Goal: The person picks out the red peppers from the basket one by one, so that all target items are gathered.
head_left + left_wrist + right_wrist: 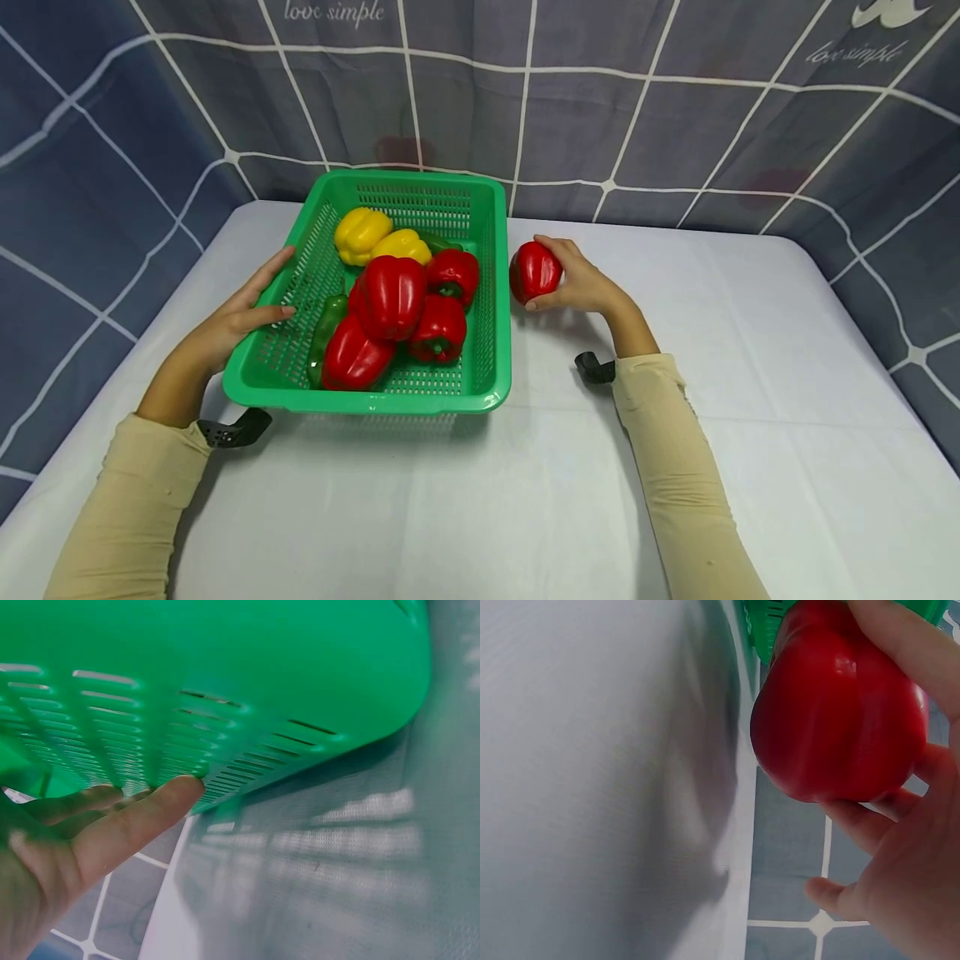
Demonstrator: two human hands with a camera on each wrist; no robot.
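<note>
A green plastic basket [367,402] with slotted walls stands on the white table. My left hand [240,312] rests against its left side, fingers and thumb extended; the left wrist view shows the fingertips [184,791] at the slotted outer wall. Just right of the basket, my right hand [588,283] grips a glossy red bell pepper [536,272] between thumb and fingers. In the right wrist view, this pepper [840,712] appears above the cloth's edge, fingers around its far side. Inside the basket lie several red bell peppers [392,296], two yellow bell peppers [362,235] and long green vegetables [324,337], partly covered.
A white cloth [750,333] covers the table. Behind and at both sides hangs a grey-blue curtain [570,125] with white grid lines, meeting the table's back edge close to the basket. Each wrist carries a black strap mount [596,368].
</note>
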